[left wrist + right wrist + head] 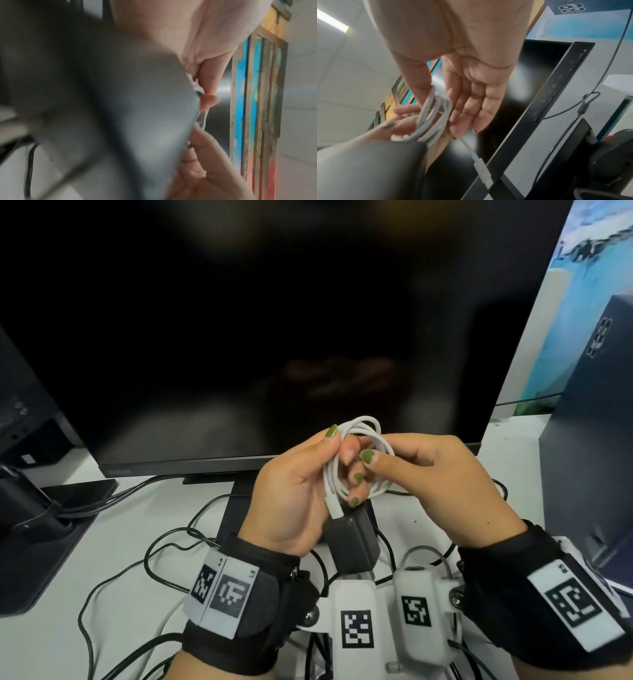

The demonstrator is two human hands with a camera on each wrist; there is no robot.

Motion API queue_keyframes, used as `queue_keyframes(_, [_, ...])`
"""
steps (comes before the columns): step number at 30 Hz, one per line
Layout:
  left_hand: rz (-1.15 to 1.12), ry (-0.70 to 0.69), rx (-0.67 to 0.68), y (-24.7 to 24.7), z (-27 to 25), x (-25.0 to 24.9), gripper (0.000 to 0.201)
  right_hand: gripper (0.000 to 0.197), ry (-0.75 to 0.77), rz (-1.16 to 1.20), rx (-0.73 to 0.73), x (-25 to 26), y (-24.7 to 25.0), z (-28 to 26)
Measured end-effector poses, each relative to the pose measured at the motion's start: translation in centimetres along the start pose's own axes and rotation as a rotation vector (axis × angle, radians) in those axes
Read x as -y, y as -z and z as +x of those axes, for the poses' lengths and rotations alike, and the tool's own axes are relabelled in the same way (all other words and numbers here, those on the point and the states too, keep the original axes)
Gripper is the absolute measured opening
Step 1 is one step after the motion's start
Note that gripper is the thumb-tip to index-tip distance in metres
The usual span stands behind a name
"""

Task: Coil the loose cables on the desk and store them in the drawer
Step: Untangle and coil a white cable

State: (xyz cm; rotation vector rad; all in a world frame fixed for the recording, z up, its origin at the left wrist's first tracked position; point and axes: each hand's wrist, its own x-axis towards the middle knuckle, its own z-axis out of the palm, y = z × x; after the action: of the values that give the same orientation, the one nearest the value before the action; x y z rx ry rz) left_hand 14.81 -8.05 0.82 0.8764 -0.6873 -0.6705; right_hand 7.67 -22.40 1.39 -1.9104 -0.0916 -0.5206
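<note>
I hold a white cable (361, 433), wound into a small coil, in front of the monitor. My left hand (342, 457) grips the coil's left side, thumb on top and fingers curled through the loops. My right hand (380, 451) pinches the right side between thumb and fingers. A dark grey charger block (352, 539) hangs below my left palm, blurred across the left wrist view (137, 108). In the right wrist view the coil (435, 116) sits between both hands, and a white connector end (482, 171) dangles free. No drawer shows in any view.
A black monitor (274, 337) stands close behind my hands. Several black cables (137, 559) lie looped over the white desk (102, 508). A dark box (589, 474) stands at the right, and a black device (27, 508) at the left.
</note>
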Motion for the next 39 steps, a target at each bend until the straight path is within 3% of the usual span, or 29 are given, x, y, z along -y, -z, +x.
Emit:
queue_keyframes(4, [0.452, -0.084, -0.189, 0.4, 0.3, 0.7, 0.034, 0.017, -0.013, -0.050, -0.139, -0.2, 0.0, 0.0])
queue_keyframes(9, [0.853, -0.209, -0.311, 0.1, 0.4, 0.7, 0.021, 0.014, -0.053, -0.047, -0.165, -0.4, -0.3, 0.2])
queue_keyframes(12, [0.929, -0.295, -0.342, 0.1, 0.3, 0.4, 0.016, 0.014, -0.085, -0.009, -0.170, -0.6, -0.3, 0.2])
queue_keyframes(19, [1.062, -0.324, -0.399, 0.6, 0.4, 0.8, 0.015, 0.017, -0.168, 0.015, -0.169, -1.3, -0.5, 0.4])
queue_keyframes(25, [1.073, -0.347, -0.440, 0.5, 0.6, 0.9, 0.014, 0.024, -0.230, 0.250, -0.195, -1.0, -0.7, 0.6])
queue_keyframes(33, [1.160, -0.398, -0.461, 0.6, 0.5, 0.6, 0.015, 0.033, -0.295, 0.622, -0.080, -0.6, -0.8, 0.6])
queue_keyframes(39, [1.195, -0.432, -0.464, 0.2, 0.5, 0.6, 0.015, 0.038, -0.322, 0.754, 0.036, -0.4, -0.6, 0.6])
